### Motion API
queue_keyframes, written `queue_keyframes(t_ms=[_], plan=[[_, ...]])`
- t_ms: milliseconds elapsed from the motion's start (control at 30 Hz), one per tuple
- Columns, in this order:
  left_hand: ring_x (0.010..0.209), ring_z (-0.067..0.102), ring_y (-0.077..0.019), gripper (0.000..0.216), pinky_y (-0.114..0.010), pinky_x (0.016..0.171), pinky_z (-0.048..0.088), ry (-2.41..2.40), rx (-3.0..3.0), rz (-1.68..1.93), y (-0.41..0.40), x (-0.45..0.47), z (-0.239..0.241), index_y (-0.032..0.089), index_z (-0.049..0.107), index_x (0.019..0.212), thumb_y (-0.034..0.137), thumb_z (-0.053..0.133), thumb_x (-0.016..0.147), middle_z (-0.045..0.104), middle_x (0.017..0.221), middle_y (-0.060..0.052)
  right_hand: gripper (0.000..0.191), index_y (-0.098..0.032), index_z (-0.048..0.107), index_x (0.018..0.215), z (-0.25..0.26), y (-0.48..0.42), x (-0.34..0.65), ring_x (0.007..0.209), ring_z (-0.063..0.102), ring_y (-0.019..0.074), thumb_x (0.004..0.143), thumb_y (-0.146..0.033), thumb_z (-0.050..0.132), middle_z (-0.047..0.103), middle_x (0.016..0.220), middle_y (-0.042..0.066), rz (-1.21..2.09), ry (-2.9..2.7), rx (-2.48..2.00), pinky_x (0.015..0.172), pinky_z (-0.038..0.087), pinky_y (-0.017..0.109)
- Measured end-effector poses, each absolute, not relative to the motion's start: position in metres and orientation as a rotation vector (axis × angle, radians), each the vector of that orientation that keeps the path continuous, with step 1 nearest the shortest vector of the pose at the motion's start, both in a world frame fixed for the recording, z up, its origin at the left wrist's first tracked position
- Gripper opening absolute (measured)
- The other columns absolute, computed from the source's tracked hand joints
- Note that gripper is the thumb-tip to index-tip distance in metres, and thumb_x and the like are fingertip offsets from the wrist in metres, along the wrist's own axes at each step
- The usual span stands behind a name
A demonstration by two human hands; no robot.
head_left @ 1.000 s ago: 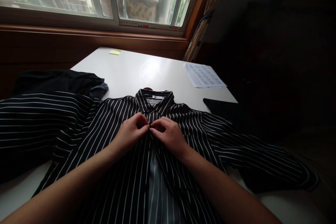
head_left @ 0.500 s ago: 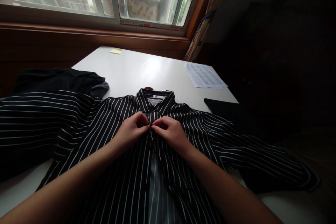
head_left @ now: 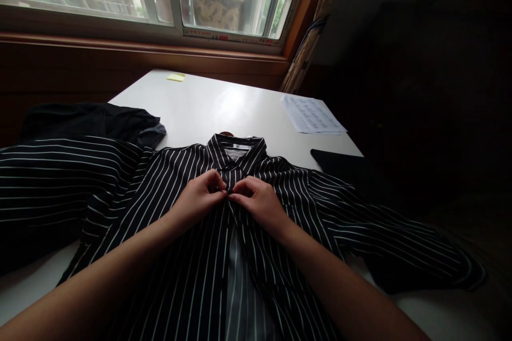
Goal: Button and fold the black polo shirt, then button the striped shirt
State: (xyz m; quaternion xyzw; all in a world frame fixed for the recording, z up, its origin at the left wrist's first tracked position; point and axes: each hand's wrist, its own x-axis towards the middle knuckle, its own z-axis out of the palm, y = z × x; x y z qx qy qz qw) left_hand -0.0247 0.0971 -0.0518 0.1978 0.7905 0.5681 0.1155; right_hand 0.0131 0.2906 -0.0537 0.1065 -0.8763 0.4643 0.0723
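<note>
A black shirt with white stripes (head_left: 160,192) lies face up, its collar (head_left: 254,155) pointing away from me and its sleeves spread to both sides. Just below the collar, my left hand (head_left: 202,194) pinches the front edge of the shirt between thumb and fingers. My right hand (head_left: 258,200) pinches the same spot from the other side, the fingertips of both hands nearly touching. Any button between them is hidden by my fingers. Lower down, the shirt front hangs apart and its greyish inside shows.
The shirt rests on a white table (head_left: 196,101). Dark folded clothing (head_left: 88,120) lies at the left. Printed papers (head_left: 312,114) and a yellow sticky note (head_left: 176,77) lie toward the back. A black flat item (head_left: 340,165) is at the right, and a window (head_left: 224,0) stands behind.
Both hands stay at the same spot on the shirt front. The right fingertips have shifted slightly to the left, closer to the left ones.
</note>
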Motion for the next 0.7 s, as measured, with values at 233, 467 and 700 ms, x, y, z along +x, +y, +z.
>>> queue_keyframes(t_ms=[233, 467, 700], plan=[[0.079, 0.061, -0.0148, 0.006, -0.026, 0.072, 0.046, 2.373, 0.576, 1.622, 0.0982, -0.0241, -0.0481, 0.019, 0.059, 0.081, 0.020, 0.065, 0.079, 0.064, 0.082, 0.002, 0.008, -0.021, 0.069, 0.083, -0.0508, 0.2907, 0.0134, 0.078, 0.064, 0.0144, 0.082, -0.024, 0.077, 0.068, 0.082, -0.001, 1.391, -2.635, 0.337, 0.071, 0.048, 0.027], [0.076, 0.061, -0.0149, 0.006, -0.026, 0.069, 0.045, 2.445, 0.581, 1.554, 0.0982, -0.0223, -0.0465, 0.019, 0.060, 0.081, 0.021, 0.066, 0.079, 0.065, 0.081, 0.001, 0.003, -0.021, 0.071, 0.086, -0.0493, 0.2926, 0.0119, 0.082, 0.065, 0.0153, 0.088, -0.023, 0.070, 0.070, 0.084, 0.000, 1.407, -2.635, 0.355, 0.076, 0.048, 0.028], [0.076, 0.062, -0.0151, 0.005, -0.026, 0.069, 0.046, 2.480, 0.604, 1.518, 0.0990, -0.0215, -0.0458, 0.019, 0.061, 0.081, 0.020, 0.066, 0.079, 0.065, 0.080, 0.002, 0.002, -0.021, 0.070, 0.086, -0.0507, 0.2946, 0.0105, 0.082, 0.064, 0.0153, 0.088, -0.022, 0.069, 0.069, 0.084, 0.000, 1.377, -2.681, 0.380, 0.077, 0.048, 0.028]])
